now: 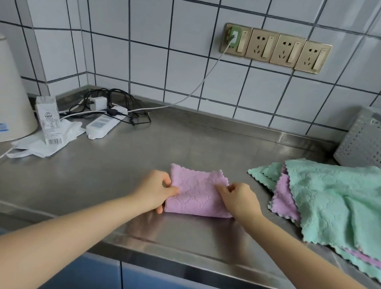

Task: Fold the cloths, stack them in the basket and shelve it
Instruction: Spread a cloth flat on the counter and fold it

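While spread across the steel counter [134, 161], unfolded green and pink cloths [336, 207] heaped at right, near the white perforated basket [376, 142] far right. Folded pink cloth [198, 194] flat at near centre. Left hand [154, 190] pinching its left edge, right hand [238, 200] pinching its right edge.

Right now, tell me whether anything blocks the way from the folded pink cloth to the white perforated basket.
Partly. The heap of unfolded green and pink cloths lies on the steel counter between the folded pink cloth, gripped by both hands, and the white perforated basket. Lifting over it looks workable.
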Action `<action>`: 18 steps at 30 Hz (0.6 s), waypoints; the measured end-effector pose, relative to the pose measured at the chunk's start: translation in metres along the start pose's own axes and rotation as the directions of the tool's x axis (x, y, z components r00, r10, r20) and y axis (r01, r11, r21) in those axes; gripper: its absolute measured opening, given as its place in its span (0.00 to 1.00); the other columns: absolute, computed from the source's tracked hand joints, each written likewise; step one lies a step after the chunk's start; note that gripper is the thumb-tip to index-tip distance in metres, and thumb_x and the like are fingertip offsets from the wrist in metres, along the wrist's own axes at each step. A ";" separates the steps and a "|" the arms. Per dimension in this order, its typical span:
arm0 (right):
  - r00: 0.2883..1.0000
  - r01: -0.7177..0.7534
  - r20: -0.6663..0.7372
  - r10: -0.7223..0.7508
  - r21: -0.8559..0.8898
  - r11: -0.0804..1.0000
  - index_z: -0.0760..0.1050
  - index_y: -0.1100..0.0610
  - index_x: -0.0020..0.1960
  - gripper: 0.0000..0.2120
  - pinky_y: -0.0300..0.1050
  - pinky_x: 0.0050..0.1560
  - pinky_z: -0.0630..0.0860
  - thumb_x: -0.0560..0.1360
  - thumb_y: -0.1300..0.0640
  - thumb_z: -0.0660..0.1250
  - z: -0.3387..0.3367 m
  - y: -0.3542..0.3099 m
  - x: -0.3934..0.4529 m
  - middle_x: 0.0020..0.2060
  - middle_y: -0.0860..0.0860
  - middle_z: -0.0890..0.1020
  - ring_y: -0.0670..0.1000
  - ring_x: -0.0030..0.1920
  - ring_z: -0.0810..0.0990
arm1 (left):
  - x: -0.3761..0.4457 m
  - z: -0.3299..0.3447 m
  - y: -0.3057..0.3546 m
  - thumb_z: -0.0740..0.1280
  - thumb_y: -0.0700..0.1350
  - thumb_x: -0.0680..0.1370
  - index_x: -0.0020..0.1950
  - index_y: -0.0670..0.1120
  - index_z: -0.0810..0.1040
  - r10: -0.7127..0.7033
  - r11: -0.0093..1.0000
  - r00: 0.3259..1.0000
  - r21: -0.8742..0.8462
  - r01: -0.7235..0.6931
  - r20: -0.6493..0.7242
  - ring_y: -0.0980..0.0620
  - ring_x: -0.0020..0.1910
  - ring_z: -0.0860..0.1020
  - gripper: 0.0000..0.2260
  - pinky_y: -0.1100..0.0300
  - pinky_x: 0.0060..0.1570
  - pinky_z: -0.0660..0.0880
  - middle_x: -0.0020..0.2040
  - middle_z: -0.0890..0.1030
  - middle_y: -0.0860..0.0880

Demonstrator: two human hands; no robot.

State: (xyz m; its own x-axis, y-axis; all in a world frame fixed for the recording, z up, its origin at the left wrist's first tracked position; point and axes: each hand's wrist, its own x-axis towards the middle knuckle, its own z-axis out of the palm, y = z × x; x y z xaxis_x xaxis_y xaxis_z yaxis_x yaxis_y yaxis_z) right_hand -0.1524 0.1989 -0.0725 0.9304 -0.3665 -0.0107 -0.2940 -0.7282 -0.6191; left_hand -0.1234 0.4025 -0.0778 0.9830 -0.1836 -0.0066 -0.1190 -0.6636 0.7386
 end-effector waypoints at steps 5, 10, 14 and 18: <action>0.993 0.085 -0.087 -0.081 0.047 0.995 0.66 0.57 0.36 0.13 0.47 0.38 0.67 0.77 0.53 0.59 0.005 0.010 -0.010 0.30 0.49 0.73 0.59 0.38 0.73 | -0.007 0.006 0.001 0.65 0.50 0.77 0.40 0.45 0.71 0.109 0.991 0.990 0.082 -0.102 -0.092 0.51 0.17 0.74 0.10 0.60 0.24 0.71 0.23 0.76 0.50; 0.996 0.073 -0.043 -0.075 -0.061 0.995 0.69 0.59 0.45 0.09 0.45 0.39 0.65 0.78 0.54 0.58 0.004 0.012 -0.006 0.38 0.54 0.76 0.58 0.39 0.71 | -0.006 0.006 0.002 0.67 0.51 0.76 0.41 0.44 0.73 0.074 0.992 0.994 0.106 -0.065 -0.082 0.52 0.18 0.76 0.11 0.58 0.27 0.75 0.24 0.76 0.50; 0.997 0.065 -0.016 -0.069 -0.181 0.981 0.66 0.59 0.47 0.09 0.47 0.41 0.69 0.79 0.52 0.55 0.003 0.010 -0.005 0.44 0.59 0.78 0.61 0.44 0.75 | -0.010 0.004 0.007 0.69 0.58 0.72 0.40 0.42 0.74 0.097 0.983 0.993 0.162 -0.085 -0.068 0.52 0.20 0.78 0.18 0.55 0.33 0.78 0.24 0.78 0.47; 0.996 0.086 0.009 -0.087 -0.281 0.956 0.64 0.58 0.51 0.09 0.48 0.40 0.69 0.79 0.52 0.55 0.003 0.005 -0.009 0.42 0.56 0.75 0.62 0.46 0.77 | -0.010 0.006 0.005 0.71 0.57 0.71 0.47 0.45 0.73 0.074 0.965 0.996 0.254 -0.059 -0.051 0.48 0.32 0.80 0.16 0.54 0.40 0.77 0.28 0.77 0.50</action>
State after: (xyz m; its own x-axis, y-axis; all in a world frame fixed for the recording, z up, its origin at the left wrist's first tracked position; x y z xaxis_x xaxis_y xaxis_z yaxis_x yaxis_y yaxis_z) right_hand -0.1619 0.2002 -0.0776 0.9543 -0.2965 0.0360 -0.2627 -0.8905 -0.3716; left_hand -0.1349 0.3968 -0.0778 0.9773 -0.1950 0.0824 -0.2082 -0.8143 0.5418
